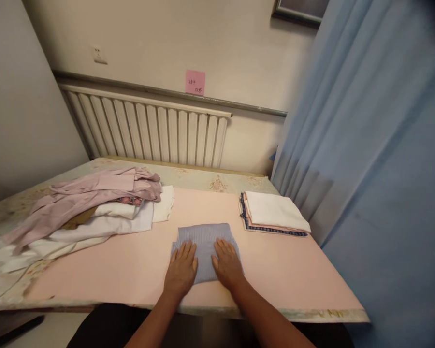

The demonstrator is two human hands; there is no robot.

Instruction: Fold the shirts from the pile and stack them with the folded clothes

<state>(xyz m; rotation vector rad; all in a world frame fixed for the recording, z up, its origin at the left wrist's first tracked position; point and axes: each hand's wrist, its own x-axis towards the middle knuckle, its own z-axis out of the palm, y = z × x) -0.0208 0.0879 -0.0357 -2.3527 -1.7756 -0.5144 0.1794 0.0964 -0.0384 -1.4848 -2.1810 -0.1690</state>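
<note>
The blue-grey garment [205, 253] lies folded at lower centre of the frame, on the pink sheet [293, 270] covering part of the desk [217, 183]. The left hand [181, 268] and right hand [229, 265] rest palm down on its two sides, fingers extended; neither grip has hold of anything. If the palms dragged unevenly, the soft layers could probably skew or wrinkle; one already juts out at the left edge. Its ribbed edge faces the frame's top; its long axis seems to run left-right, though it is nearly square.
</note>
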